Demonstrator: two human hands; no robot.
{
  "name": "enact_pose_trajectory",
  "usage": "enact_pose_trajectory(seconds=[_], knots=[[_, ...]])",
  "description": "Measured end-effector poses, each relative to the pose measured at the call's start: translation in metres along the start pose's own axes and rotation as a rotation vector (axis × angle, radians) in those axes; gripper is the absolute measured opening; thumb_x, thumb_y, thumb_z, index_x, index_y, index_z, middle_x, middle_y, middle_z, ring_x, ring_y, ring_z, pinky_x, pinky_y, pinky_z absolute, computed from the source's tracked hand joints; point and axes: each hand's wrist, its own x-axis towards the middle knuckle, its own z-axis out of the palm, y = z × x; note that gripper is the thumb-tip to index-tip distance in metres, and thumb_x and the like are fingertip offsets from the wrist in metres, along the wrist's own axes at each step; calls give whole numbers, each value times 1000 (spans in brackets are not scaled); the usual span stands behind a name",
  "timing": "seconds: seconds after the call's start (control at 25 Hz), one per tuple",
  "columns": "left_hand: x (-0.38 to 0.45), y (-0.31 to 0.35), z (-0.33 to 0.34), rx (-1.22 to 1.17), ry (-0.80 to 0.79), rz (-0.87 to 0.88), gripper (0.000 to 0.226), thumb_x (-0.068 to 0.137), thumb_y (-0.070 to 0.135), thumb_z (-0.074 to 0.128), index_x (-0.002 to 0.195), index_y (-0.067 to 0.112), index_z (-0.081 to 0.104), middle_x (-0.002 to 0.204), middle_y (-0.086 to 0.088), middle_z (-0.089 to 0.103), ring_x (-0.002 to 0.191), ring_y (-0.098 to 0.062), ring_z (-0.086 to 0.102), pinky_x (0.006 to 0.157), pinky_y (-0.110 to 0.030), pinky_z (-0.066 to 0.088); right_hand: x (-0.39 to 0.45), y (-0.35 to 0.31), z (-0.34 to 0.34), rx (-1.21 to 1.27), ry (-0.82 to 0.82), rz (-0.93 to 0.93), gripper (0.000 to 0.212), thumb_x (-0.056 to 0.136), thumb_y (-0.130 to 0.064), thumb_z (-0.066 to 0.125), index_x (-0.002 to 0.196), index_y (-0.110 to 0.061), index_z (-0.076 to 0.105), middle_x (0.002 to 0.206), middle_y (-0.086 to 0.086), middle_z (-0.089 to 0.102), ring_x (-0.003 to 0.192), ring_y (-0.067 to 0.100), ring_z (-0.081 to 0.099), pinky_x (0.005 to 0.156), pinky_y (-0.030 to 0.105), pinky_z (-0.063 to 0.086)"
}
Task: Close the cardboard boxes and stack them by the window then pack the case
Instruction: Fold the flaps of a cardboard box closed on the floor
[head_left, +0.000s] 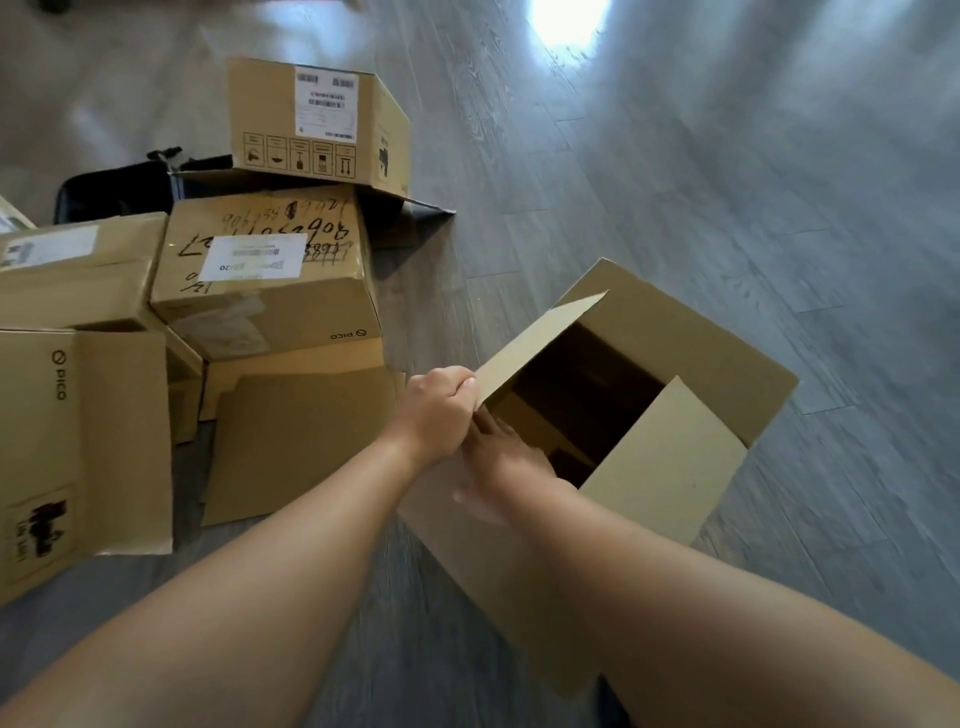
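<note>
Left hand (441, 402) curled tight round the near corner of the open cardboard box's (675, 332) raised flap (540, 345); right hand (506, 449) just below, fingers flat inside the rim. Light, stiff board, probably creasing easily: best held along flap edges.

open box (670, 467) on floor (727, 182), near right | left hand (439, 410) on its left flap (535, 348), right hand (506, 452) beneath at the rim | closed boxes (265, 291) clustered left | labelled box (317, 124) farthest | case (114, 192) far left behind them | flat cardboard (296, 441) between cluster and open box
</note>
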Motion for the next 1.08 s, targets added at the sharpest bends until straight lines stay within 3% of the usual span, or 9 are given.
enact_pose_trajectory(seconds=[0.2,0.28,0.36,0.44,0.52,0.64,0.8,0.92,1.08], knots=[[-22,-16,-7,328,106,56,19,74,15,41,69,11,58,72,-9,62,70,-31,58,56,-31,39,0,16,-11,-145,23,-88,100,84,-5,63,159,-36,3,164,-19,-7,117,31,56,62,37,47],[-37,-16,0,435,-56,259,20,76,11,46,71,9,65,76,-11,66,72,-33,62,61,-36,49,0,29,-17,-167,53,-139,95,86,-9,63,158,-39,8,164,-20,-2,134,29,45,75,42,51],[-40,-18,11,472,-121,445,19,81,2,51,82,4,70,89,-13,69,83,-33,65,75,-42,56,-4,39,-19,-154,60,-107,83,88,-17,63,153,-44,18,159,-10,27,141,28,39,88,46,49],[-32,-14,22,515,-117,541,22,89,3,48,97,5,68,103,-12,67,96,-29,64,88,-39,56,-10,44,-18,-138,61,10,67,89,-20,60,147,-41,32,148,-3,47,141,29,39,94,48,46],[-24,-9,33,619,-174,557,28,96,7,41,114,8,62,119,-10,62,112,-27,58,98,-37,51,-16,52,-13,-112,101,88,54,91,-21,57,140,-35,42,146,0,47,142,29,37,93,47,44],[-17,-5,47,714,-234,512,52,98,7,39,149,1,36,155,-18,35,147,-31,29,121,-40,28,-22,67,-10,-62,169,148,60,96,-17,53,151,-30,31,164,-3,18,151,30,21,105,53,38],[-8,1,48,837,-189,338,69,99,19,34,157,-1,3,165,-22,-6,153,-34,-2,125,-47,12,-34,75,-8,35,234,338,82,96,-33,66,159,-15,17,168,14,-1,154,33,6,118,47,25],[-1,6,44,889,-87,200,67,98,26,26,157,1,8,165,-21,1,153,-35,1,123,-51,4,-49,91,-11,-1,412,390,84,94,-49,62,158,-12,22,167,18,6,154,34,9,117,46,27],[7,4,43,838,-207,48,66,100,33,22,158,3,9,165,-21,3,153,-36,3,123,-52,8,-78,133,-18,-104,456,579,68,96,-48,52,152,-12,37,165,22,13,153,38,10,122,52,14]])
